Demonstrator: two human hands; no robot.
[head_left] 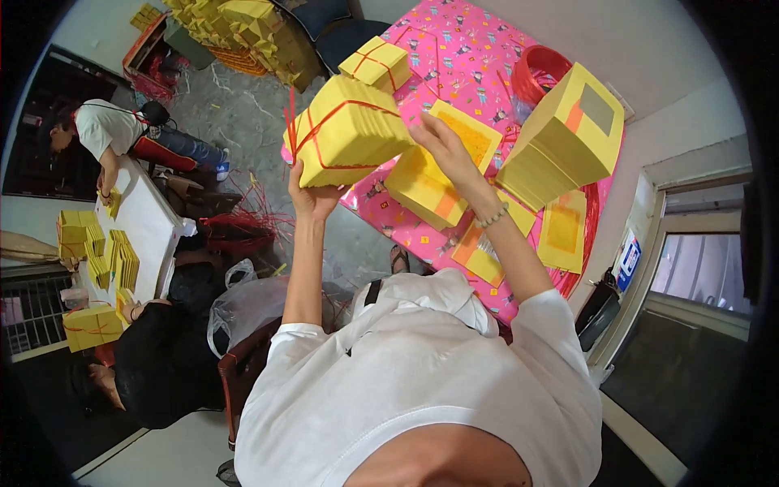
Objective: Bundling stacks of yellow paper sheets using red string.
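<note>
The left hand (pixel 315 199) is supporting one blocky, ridged yellow paper bundle (pixel 349 134) tied with red cord, upper centre of the frame, its fingers clamping the underside. The right hand's (pixel 450 154) fingers are extending, unclenched, toward its right end; whether they are touching, I cannot tell. One smaller red-tied yellow bundle (pixel 375 63) is sitting beyond. The pink printed tabletop's (pixel 462 45) left edge is bordering open grey floor (pixel 243 105).

Red-tied yellow bundle (pixel 353 134), left hand (pixel 316 196) underneath
</note>
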